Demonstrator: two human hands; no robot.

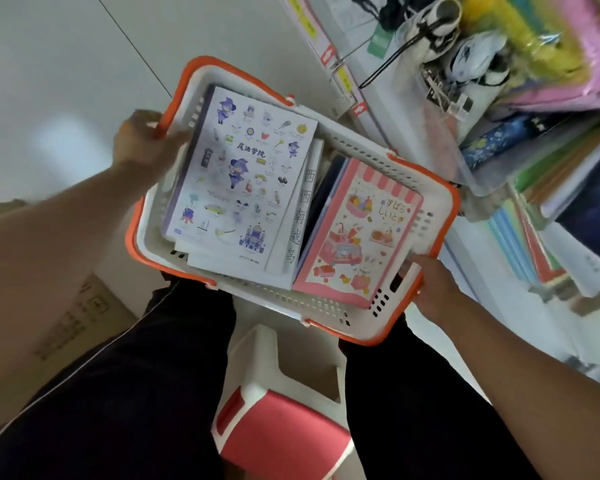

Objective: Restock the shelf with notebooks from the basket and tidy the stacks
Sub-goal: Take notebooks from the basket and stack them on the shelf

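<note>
The person's legs [136,393] straddle a stool [281,427]. Left hand [142,140] and right hand [430,289] each grip the basket [326,306] rim. Notebooks [243,174] remain inside; the shelf [541,209] stands just beside. Judgement: restocking barely begun.

The basket [329,308] is smooth white plastic with perforated walls and a glossy orange rim. The notebooks [243,174] in it have slick, printed paper covers. The stool [284,434] looks like smooth pink and white plastic. The box [84,317] is matt cardboard.
</note>
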